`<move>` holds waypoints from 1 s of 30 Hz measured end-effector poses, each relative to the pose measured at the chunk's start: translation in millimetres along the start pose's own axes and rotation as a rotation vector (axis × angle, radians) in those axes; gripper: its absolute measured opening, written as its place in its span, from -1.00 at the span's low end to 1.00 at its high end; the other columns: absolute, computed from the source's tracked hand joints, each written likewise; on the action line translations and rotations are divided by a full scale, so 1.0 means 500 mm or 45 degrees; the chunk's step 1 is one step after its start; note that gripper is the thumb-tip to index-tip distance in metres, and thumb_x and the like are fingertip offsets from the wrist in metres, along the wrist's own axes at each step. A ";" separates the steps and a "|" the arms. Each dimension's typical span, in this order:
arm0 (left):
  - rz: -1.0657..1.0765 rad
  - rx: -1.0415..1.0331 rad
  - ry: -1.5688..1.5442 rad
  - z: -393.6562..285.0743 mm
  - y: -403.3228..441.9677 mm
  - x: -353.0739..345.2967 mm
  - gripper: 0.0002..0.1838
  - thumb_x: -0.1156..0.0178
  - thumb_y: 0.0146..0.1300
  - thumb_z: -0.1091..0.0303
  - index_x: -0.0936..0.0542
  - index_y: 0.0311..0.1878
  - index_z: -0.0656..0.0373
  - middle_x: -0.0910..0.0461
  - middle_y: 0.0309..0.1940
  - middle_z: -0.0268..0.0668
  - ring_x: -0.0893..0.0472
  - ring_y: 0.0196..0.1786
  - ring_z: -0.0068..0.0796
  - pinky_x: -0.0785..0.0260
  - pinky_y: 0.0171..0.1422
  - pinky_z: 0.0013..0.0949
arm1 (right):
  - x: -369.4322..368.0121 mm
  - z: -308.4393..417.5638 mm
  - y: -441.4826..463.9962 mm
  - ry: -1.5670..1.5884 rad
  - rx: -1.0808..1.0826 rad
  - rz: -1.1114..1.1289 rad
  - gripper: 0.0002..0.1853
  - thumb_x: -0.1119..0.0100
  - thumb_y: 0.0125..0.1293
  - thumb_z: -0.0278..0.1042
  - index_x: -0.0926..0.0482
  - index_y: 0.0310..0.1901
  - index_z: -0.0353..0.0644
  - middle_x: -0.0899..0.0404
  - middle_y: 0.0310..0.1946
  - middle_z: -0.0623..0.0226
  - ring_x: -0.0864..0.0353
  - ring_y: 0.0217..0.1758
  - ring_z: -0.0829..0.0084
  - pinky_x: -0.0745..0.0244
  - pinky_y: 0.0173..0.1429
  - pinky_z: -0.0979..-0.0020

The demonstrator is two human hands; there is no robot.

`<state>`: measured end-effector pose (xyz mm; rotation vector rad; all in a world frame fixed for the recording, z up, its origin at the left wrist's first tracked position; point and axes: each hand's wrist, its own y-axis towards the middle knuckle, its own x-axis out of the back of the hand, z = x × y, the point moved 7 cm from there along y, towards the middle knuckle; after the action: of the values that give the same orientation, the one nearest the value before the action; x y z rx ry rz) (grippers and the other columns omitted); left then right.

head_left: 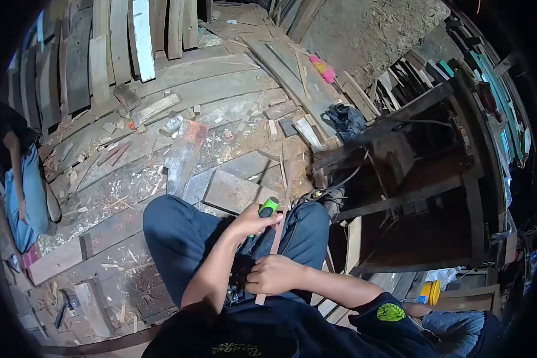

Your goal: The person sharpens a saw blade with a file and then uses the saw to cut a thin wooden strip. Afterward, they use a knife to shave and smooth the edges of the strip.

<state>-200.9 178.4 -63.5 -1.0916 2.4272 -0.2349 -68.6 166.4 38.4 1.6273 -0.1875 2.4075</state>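
Note:
My left hand (252, 223) is closed around a tool with a green-and-black handle (269, 206). Its butt end sticks up above my fist, and its working end is hidden, so I cannot tell its kind. The fingertips of that hand lie beside a thin wooden strip (277, 240), perhaps touching it. Near my waist, my right hand (274, 275) grips the lower part of the strip, which runs up between my bent knees. A short end of the wood pokes out below that fist.
Flat boards (232, 190) lie before my knees on a plank floor littered with chips. At right stands a dark wooden frame (414, 209) with a cable near it. Another person (27, 197) sits at left; planks (119, 42) lean behind. A yellow container (429, 292) is lower right.

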 end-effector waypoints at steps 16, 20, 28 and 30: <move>-0.191 -0.610 -0.150 -0.067 -0.012 0.024 -0.70 -0.29 0.15 0.53 -0.67 -0.01 0.30 -0.73 -0.21 -0.29 -0.66 -0.16 -0.59 -0.52 0.01 -0.42 | 0.223 -0.056 -0.043 0.121 -0.457 -0.185 -0.45 -0.29 0.08 -0.32 -0.48 0.18 -0.11 -0.34 0.23 0.12 -0.27 0.37 0.11 0.01 0.50 -0.02; -0.238 -0.716 -0.052 -0.086 -0.035 0.020 -0.65 -0.32 0.15 0.54 -0.64 0.04 0.31 -0.69 -0.10 -0.29 -0.62 -0.07 -0.60 -0.46 0.09 -0.45 | 0.364 -0.136 -0.141 -0.195 -0.845 -0.921 -0.25 -0.31 0.19 -0.10 -0.26 0.36 -0.17 -0.22 0.36 0.03 -0.21 0.45 0.15 -0.02 0.49 0.10; -0.149 -1.116 0.318 -0.161 -0.096 -0.026 -0.72 -0.34 0.10 0.55 -0.67 -0.08 0.33 -0.71 -0.18 -0.15 -0.69 -0.11 -0.40 -0.47 0.04 -0.40 | 0.482 -0.342 -0.190 1.275 -0.684 -1.651 -0.30 0.03 0.48 0.19 -0.16 0.41 -0.17 -0.49 0.13 0.05 -0.54 0.15 0.24 -0.45 0.20 0.23; -0.149 -1.106 0.275 -0.153 -0.089 -0.025 -0.75 -0.34 0.10 0.55 -0.68 -0.11 0.31 -0.72 -0.20 -0.13 -0.70 -0.11 -0.32 -0.48 0.04 -0.36 | 0.540 -0.316 -0.175 1.279 -0.539 -1.719 -0.39 0.07 0.49 0.18 -0.30 0.29 -0.19 -0.54 -0.17 0.22 -0.57 -0.17 0.36 -0.47 0.03 0.27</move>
<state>-200.8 155.4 22.7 -1.6160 2.7108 0.7791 -284.3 319.3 227.3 0.0293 0.4151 1.5556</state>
